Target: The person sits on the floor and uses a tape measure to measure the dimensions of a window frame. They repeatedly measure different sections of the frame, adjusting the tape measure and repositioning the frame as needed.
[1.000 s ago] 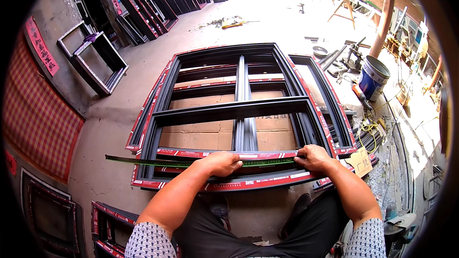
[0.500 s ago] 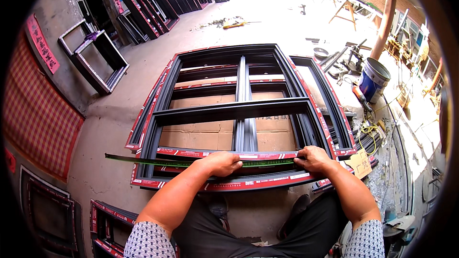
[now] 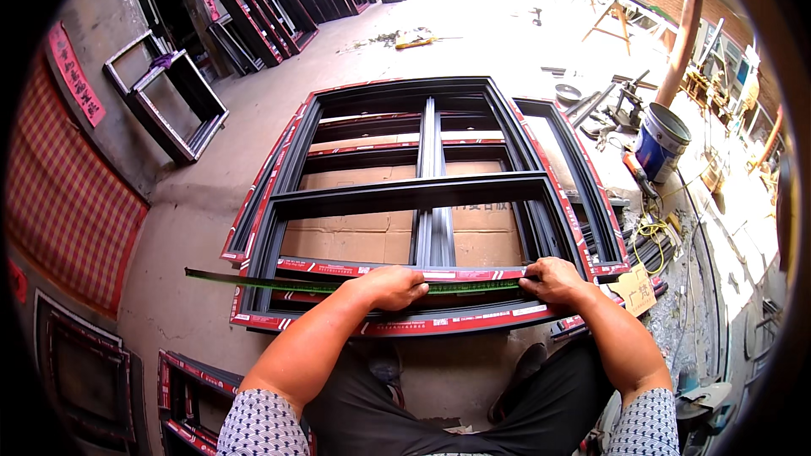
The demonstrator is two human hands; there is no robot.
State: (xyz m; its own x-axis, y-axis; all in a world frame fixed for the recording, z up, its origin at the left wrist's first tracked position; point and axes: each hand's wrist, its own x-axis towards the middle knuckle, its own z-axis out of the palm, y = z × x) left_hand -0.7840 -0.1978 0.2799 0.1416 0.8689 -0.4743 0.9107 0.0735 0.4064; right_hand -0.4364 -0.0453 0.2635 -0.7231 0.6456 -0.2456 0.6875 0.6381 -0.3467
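A green tape measure blade (image 3: 473,288) is stretched along the near rail of a dark window frame (image 3: 405,194) with red protective film. My left hand (image 3: 395,289) is closed on the blade near the rail's middle. Past it the blade runs on to the left and sticks out beyond the frame. At the right my right hand (image 3: 553,280) is closed around the blade's other visible end, against the rail; whether a tape case sits in its fingers is hidden. Beneath lie more frames of the same kind, with brown cardboard (image 3: 355,238) showing through the openings.
Right of the frames stand a blue-and-white bucket (image 3: 662,142) and an orange power tool (image 3: 639,171) with a yellow cord. More frames (image 3: 198,405) lie at lower left; others (image 3: 173,105) lean by the left wall. Profiles (image 3: 253,0) stand at the back.
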